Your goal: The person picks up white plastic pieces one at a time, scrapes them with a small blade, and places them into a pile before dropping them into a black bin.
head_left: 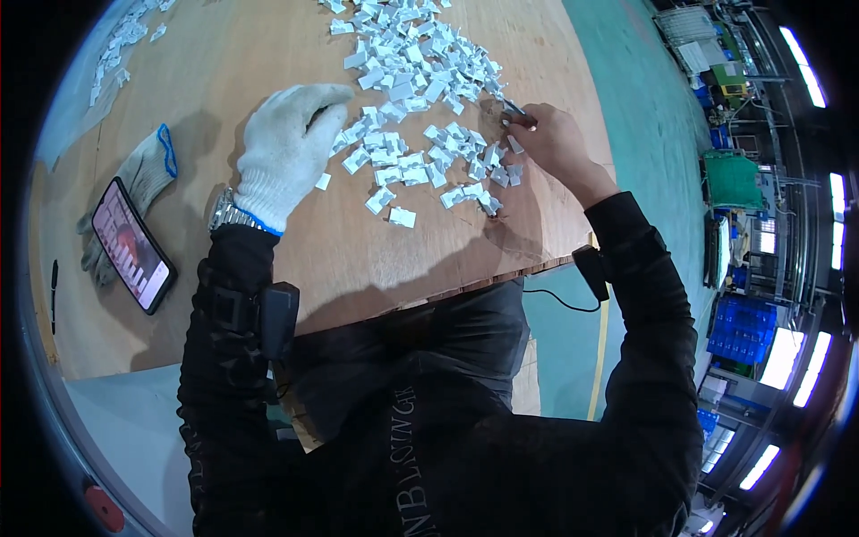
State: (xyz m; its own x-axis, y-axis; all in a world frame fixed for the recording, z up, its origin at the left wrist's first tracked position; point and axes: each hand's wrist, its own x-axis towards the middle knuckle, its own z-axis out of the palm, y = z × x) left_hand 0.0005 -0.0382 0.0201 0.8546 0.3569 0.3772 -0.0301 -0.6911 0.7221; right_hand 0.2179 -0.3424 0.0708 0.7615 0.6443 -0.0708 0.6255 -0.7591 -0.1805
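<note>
Wooden table (197, 80) bears a pile (420, 63) of small white parts, green floor (626, 89) off to its right. Just left of the pile, the gloved left hand (288, 134) curls its fingers; whether they grip anything, I cannot tell. Right of it, the bare right hand (559, 143) pinches a thin dark tool (513, 106). Well left lie a phone (134, 246) and a loose glove (149, 170).

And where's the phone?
In the head view, the phone is on the left side of the table, covering part of a loose glove, between the pen and the left hand.
</note>
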